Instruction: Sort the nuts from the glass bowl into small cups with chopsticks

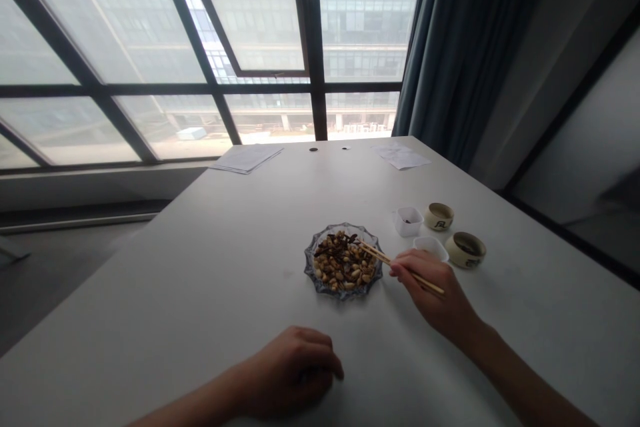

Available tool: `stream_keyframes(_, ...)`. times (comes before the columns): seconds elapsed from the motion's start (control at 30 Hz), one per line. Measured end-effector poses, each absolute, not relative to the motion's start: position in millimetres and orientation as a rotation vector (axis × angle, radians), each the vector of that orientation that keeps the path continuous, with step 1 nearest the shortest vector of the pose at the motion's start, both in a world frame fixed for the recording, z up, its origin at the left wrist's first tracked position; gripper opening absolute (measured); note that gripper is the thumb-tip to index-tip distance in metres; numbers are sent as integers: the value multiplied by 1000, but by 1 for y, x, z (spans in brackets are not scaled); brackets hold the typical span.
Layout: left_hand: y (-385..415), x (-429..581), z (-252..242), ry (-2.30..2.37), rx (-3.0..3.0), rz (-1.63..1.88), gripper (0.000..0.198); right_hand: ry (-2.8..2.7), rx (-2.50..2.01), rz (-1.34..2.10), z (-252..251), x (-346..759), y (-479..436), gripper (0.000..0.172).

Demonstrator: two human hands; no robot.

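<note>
My right hand is closed around a pair of wooden chopsticks. Their tips reach over the right side of a scalloped glass dish, touching or just above its contents. In the dish lies a mix of nuts or shelled seeds with dark reddish-brown, elongated pieces on top, perhaps dried chillies. Whether the tips pinch a piece is too small to tell. My left hand rests on the table in front of the dish, fingers curled in loosely, with nothing visible in them.
Right of the dish stand two small clear plastic cups, one with dark bits inside, the other partly behind my right hand. Two cream ceramic cups sit beside them. Papers lie along the white table's far edge.
</note>
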State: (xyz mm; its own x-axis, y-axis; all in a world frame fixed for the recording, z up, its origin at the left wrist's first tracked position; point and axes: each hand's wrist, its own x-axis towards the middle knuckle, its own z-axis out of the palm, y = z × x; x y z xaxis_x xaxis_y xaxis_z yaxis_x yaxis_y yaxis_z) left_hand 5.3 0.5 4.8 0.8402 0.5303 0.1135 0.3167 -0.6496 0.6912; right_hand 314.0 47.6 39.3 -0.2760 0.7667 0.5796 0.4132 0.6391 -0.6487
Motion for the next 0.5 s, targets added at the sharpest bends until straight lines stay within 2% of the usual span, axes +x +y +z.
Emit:
stream_keyframes(0.23,0,6,9,615,2329,419,24,-1885,-847,443,26,312,45,17)
stream_keyframes(0.5,2,7,6,593,2330,428,25,-1784,-844,243,26,319,43,18)
